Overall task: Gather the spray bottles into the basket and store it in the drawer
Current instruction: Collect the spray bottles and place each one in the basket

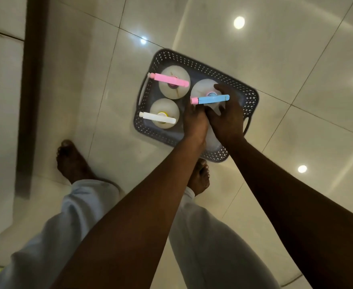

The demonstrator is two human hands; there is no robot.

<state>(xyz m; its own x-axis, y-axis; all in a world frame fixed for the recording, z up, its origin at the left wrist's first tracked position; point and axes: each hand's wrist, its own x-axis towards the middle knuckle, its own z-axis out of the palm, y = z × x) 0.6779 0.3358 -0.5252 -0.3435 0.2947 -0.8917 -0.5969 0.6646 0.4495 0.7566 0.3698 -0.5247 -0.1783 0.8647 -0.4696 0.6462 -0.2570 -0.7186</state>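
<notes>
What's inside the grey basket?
The grey basket holds three spray bottles standing up: pink-topped, white-topped and blue-topped. Both hands cover the near corner, where something pale peeks out.

Left hand: arm extended forward and down, bare forearm, fingers curled, knuckles up, pressed against the right hand. Right hand: arm extended alongside, fingers spread and bent in a grasp. Legs: pale trousers, bare feet planted, left foot further left, right foot beneath the forearms.
</notes>
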